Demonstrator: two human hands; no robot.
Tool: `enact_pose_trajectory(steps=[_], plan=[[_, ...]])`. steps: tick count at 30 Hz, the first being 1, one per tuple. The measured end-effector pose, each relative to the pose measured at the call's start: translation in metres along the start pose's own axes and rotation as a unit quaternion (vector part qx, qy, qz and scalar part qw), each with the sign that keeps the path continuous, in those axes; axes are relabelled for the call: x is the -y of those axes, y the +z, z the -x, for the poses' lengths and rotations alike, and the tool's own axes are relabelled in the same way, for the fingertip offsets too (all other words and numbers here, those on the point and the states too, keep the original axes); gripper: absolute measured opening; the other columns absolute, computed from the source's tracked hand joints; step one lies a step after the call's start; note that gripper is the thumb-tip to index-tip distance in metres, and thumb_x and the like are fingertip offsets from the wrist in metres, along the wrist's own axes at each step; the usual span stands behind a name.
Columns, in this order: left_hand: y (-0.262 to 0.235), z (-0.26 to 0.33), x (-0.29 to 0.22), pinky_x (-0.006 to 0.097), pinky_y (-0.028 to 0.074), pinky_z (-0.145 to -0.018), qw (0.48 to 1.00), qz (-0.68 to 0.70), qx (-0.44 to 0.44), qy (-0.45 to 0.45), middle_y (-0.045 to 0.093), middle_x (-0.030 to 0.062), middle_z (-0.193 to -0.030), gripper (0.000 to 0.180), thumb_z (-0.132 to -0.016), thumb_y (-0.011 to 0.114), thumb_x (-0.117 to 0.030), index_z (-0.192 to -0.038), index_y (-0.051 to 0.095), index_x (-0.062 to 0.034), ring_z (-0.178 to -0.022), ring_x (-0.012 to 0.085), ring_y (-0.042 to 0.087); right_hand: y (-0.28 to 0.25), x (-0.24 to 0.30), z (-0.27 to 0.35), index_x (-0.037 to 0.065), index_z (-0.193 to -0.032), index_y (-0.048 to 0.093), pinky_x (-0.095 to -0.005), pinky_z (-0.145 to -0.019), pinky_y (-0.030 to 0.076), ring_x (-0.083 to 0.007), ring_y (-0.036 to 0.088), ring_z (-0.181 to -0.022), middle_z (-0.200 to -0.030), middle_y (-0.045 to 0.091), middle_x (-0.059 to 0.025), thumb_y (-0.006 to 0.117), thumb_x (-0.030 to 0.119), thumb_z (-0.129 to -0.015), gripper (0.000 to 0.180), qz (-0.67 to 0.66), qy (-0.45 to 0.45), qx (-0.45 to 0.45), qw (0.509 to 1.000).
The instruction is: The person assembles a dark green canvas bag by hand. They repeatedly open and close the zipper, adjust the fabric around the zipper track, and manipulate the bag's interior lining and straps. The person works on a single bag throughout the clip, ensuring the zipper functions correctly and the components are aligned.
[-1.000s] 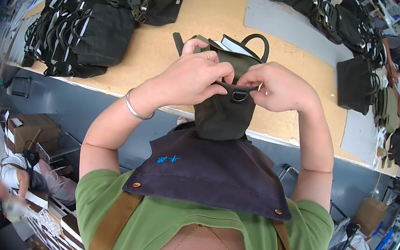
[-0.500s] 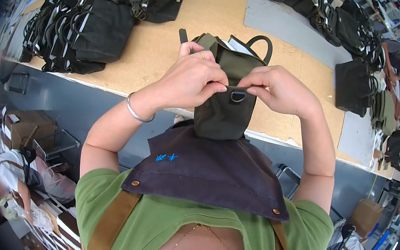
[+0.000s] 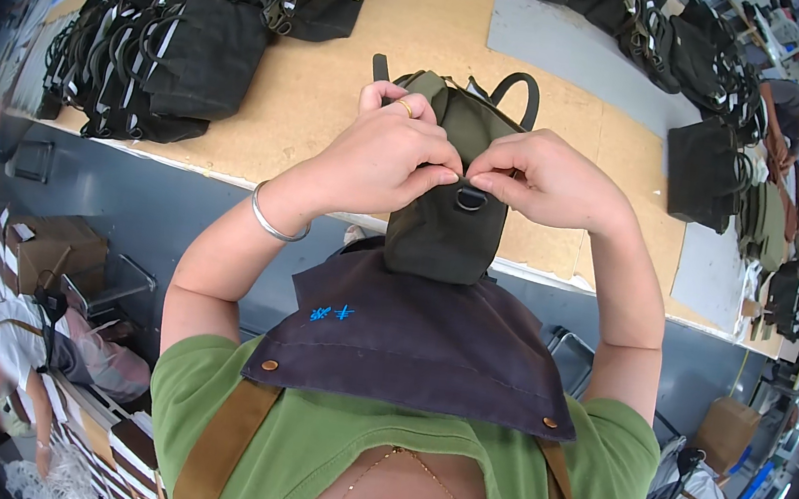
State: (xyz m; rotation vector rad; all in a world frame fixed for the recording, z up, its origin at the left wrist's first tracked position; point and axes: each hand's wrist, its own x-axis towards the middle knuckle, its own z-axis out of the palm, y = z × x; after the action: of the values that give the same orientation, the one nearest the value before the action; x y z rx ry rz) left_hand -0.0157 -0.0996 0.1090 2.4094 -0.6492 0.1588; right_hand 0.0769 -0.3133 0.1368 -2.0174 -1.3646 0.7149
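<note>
A dark olive fabric bag (image 3: 441, 240) hangs partly over the near table edge, right in front of my apron. My left hand (image 3: 397, 153) pinches the bag's upper edge from the left, with a ring on one finger and a bangle on the wrist. From the other side, my right hand (image 3: 530, 176) pinches the same edge, its fingertips almost meeting the left ones. Just below the fingertips a metal D-ring (image 3: 471, 199) is attached to the bag. Behind my hands a dark loop handle (image 3: 520, 89) stands up. What lies between the fingertips is mostly hidden.
Dark handled bags (image 3: 208, 58) are heaped at the left of the table (image 3: 410, 19). More dark bags (image 3: 707, 174) line the right side and the far edge. A cardboard box (image 3: 56, 250) stands on the floor at left. Other people sit working at both sides.
My hands have drawn together along the bag's edge, the right moving left. The white lining visible in the bag's opening before is now mostly covered.
</note>
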Motion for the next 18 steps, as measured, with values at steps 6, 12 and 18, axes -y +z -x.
enact_pose_trajectory(steps=[6, 12, 18], plan=[[0.002, 0.004, -0.001, 0.044, 0.026, -0.094, 1.0, -0.005, -0.011, 0.008, 0.059, -0.0044, -0.068, 0.004, -0.08, 0.07, -0.02, -0.082, 0.072, -0.0166, -0.088, 0.0174, 0.052, 0.008, -0.001, 0.002, 0.001, -0.091, 0.068, -0.0312, -0.059, 0.046, -0.0211, 0.059, -0.066, -0.078, 0.064, -0.0099, 0.067, 0.011, -0.085, 0.011, -0.043, 0.007, -0.015, 0.999], [0.007, 0.02, -0.034, 0.04, 0.028, -0.089, 0.965, -0.162, -0.164, 0.123, 0.049, -0.0073, -0.066, 0.01, -0.069, 0.074, -0.019, -0.078, 0.069, -0.0203, -0.081, 0.0133, 0.051, 0.024, 0.021, 0.027, 0.005, -0.086, 0.067, -0.0368, -0.067, 0.05, -0.0285, 0.061, -0.077, -0.079, 0.062, -0.0092, 0.071, 0.014, -0.078, 0.013, 0.068, -0.097, -0.142, 0.983], [0.07, 0.039, 0.032, 0.037, 0.03, -0.092, 0.974, -0.143, -0.167, 0.063, 0.061, -0.0068, -0.092, 0.024, -0.074, 0.071, -0.021, -0.098, 0.07, -0.0204, -0.093, 0.0147, 0.056, 0.094, -0.069, 0.03, 0.005, -0.089, 0.067, -0.0333, -0.071, 0.052, -0.0256, 0.062, -0.085, -0.086, 0.065, -0.0066, 0.071, 0.012, -0.081, 0.011, 0.05, -0.04, -0.23, 0.971]])
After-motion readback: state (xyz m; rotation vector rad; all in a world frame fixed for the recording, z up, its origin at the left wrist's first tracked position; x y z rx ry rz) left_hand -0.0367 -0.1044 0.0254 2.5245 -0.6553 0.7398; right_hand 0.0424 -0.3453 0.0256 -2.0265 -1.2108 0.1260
